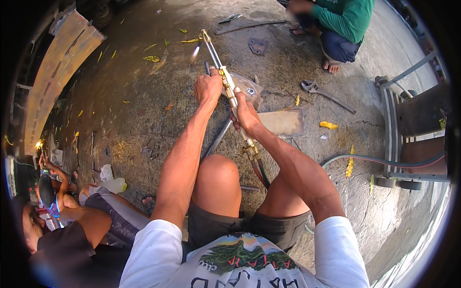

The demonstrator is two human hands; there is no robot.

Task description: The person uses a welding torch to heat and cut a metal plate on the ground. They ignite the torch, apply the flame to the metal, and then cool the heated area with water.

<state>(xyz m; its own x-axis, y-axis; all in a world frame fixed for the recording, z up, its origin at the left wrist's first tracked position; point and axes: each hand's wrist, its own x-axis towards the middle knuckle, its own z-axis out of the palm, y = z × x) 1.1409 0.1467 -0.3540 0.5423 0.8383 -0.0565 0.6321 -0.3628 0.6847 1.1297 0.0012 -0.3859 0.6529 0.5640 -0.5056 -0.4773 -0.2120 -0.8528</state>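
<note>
My right hand (246, 113) is closed around the handle of a brass and silver cutting torch (227, 82). The torch points away from me, and a small flame (195, 52) burns at its bent tip. Close beside the torch's valve body, my left hand (208, 88) is closed on a short dark rod (207, 68) whose end sticks up past the fingers; its kind is unclear. Two hoses (260, 173) run from the torch's rear fitting between my knees. Beneath the torch lie a metal plate with a nut (250, 90) on it and a bare rectangular plate (283, 123).
An adjustable wrench (328, 96) lies to the right on the concrete. A person in green (343, 21) squats at the far right. A wheeled metal cart (391, 129) stands right, with hoses (374, 159) reaching it. At left are a large curved metal piece (55, 79), sparks and other people.
</note>
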